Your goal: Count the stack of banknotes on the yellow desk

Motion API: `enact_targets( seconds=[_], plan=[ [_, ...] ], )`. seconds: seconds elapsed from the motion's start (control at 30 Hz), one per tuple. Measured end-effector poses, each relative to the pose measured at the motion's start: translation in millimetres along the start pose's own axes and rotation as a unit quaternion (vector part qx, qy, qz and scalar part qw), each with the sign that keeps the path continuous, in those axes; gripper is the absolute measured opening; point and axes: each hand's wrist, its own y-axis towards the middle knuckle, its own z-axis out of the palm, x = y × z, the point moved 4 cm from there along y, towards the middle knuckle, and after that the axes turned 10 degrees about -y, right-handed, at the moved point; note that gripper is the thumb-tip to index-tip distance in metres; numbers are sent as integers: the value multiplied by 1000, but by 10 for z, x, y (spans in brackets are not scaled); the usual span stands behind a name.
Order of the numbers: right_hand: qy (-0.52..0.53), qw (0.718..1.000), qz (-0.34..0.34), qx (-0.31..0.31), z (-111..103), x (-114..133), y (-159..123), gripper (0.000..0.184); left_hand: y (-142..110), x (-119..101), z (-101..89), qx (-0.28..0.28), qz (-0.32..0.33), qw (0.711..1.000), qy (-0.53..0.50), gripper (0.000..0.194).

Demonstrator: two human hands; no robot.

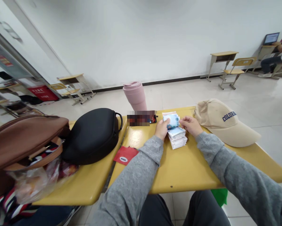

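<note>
My left hand (162, 128) is closed on a small wad of blue banknotes (172, 120), with the thumb lying across its face. At the wad's right edge, my right hand (191, 125) pinches with thumb and forefinger. Just below both hands, a fanned row of white and pale blue notes or packets (178, 140) lies overlapped on the yellow desk (171, 175). More pale paper (169, 113) shows behind the wad, partly hidden by it.
Behind my left hand are a phone (152, 119) and a pink tumbler (136, 95). A red packet (125, 155) lies nearer me. A beige cap (223, 124) is on the right. Leftward sit a black case (91, 136), a brown bag (25, 138) and a plastic bag (31, 183).
</note>
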Motion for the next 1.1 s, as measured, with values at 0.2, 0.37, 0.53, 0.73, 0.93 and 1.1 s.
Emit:
enact_targets(
  seconds=[0.2, 0.37, 0.53, 0.73, 0.93, 1.1],
  plan=[
    [-24, 999, 0, -41, -54, -40, 31, 39, -5, -12, 13, 18, 5, 999, 28, 24],
    [-35, 999, -2, -20, -41, -22, 21, 35, -4, -7, 15, 21, 7, 999, 29, 24],
    [-31, 999, -13, -18, -38, -12, 19, 36, 3, -7, 8, 8, 5, 1000, 24, 25],
    [-18, 1000, -17, -11, -35, -29, 25, 34, -2, -23, 16, -25, 0, 1000, -8, 24],
    [7, 1000, -10, -1, -18, -20, 6, 34, -21, -40, 26, -33, -3, 999, -16, 25],
    [26, 1000, -5, 9, -5, -16, 1, 29, -12, -41, 23, -21, 10, 1000, -11, 25]
  ],
)
